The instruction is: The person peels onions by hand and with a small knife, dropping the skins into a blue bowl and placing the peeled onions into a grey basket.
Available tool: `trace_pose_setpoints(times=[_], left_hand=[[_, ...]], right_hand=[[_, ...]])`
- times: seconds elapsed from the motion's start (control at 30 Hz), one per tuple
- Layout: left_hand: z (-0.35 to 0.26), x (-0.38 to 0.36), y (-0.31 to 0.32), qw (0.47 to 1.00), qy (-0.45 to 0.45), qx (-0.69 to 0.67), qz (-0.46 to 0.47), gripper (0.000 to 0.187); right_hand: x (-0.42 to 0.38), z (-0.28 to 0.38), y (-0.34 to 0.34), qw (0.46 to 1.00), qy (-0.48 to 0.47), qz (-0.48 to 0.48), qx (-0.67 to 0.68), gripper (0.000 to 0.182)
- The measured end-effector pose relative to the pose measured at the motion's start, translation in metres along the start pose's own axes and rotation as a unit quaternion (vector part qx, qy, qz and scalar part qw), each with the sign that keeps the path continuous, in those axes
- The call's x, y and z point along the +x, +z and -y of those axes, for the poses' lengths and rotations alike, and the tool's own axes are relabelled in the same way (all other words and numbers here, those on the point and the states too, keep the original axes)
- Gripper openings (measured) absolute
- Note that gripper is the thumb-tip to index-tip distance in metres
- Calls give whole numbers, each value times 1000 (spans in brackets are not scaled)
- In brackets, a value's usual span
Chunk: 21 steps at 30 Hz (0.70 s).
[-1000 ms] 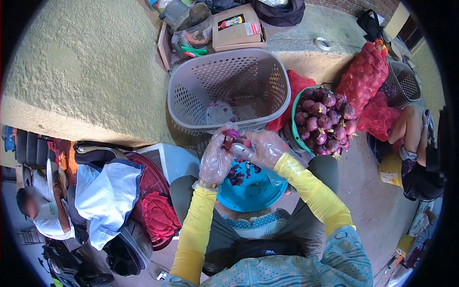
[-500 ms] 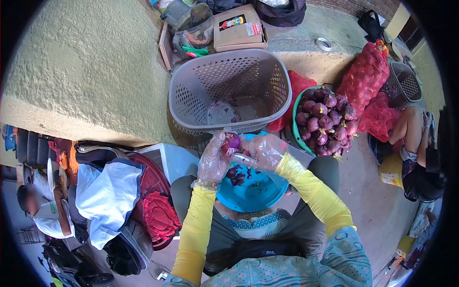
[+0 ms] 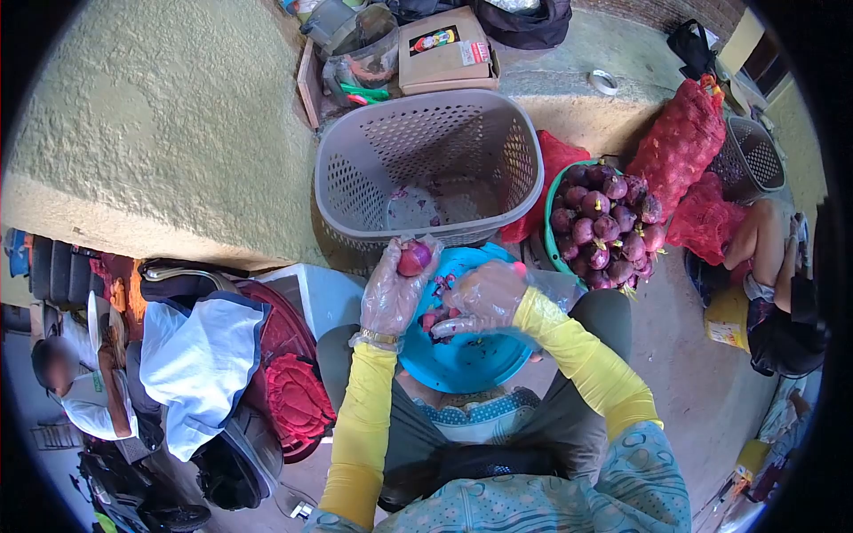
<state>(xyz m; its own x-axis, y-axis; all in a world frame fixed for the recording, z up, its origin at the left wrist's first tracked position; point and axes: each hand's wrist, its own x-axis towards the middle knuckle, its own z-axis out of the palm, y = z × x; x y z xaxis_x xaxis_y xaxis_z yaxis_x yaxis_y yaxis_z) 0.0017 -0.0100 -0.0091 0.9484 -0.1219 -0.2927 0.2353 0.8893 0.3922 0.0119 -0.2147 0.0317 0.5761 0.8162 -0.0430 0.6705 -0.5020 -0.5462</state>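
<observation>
A red onion [image 3: 414,258] rests in my left hand [image 3: 392,293], whose fingers are closed around it inside a clear plastic glove. My right hand [image 3: 484,298], gloved the same way, is over the blue basin [image 3: 462,377] with its fingers curled. Reddish bits of onion skin [image 3: 435,317] show at its fingertips; a small pink end [image 3: 520,267] sticks out by its back edge, and the rest of that thing is hidden. Scraps of peel lie in the basin between my knees.
A grey perforated basket [image 3: 426,235] with peel scraps stands ahead. To its right are a green tub [image 3: 549,233] heaped with red onions [image 3: 606,222] and a full red mesh sack [image 3: 680,133]. A cardboard box [image 3: 444,53] sits behind. People are at both sides.
My left hand with the onion has moved slightly left, away from the right hand. My right hand has dropped lower over the basin, with peel at its fingers.
</observation>
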Motion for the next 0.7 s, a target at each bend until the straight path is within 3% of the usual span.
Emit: trace_pose_setpoints(times=[0.1,0.3,0.4,0.63,0.7], left_hand=[[-2,0,0,1000,-20,-3,23,25],[-7,-1,4,999,3,-40,32,26],[-6,0,5,999,7,-45,18,28],[-5,-3,11,999,-16,6,36,31],[-3,-3,7,999,-14,21,36,31]], right_hand=[[-2,-5,3,998,-26,-61,13,63],[0,2,-2,999,27,-11,23,63],[3,-5,12,999,3,-34,-11,60],[-3,2,-11,999,39,-12,-23,60],[-4,0,-6,992,40,-105,51,66]])
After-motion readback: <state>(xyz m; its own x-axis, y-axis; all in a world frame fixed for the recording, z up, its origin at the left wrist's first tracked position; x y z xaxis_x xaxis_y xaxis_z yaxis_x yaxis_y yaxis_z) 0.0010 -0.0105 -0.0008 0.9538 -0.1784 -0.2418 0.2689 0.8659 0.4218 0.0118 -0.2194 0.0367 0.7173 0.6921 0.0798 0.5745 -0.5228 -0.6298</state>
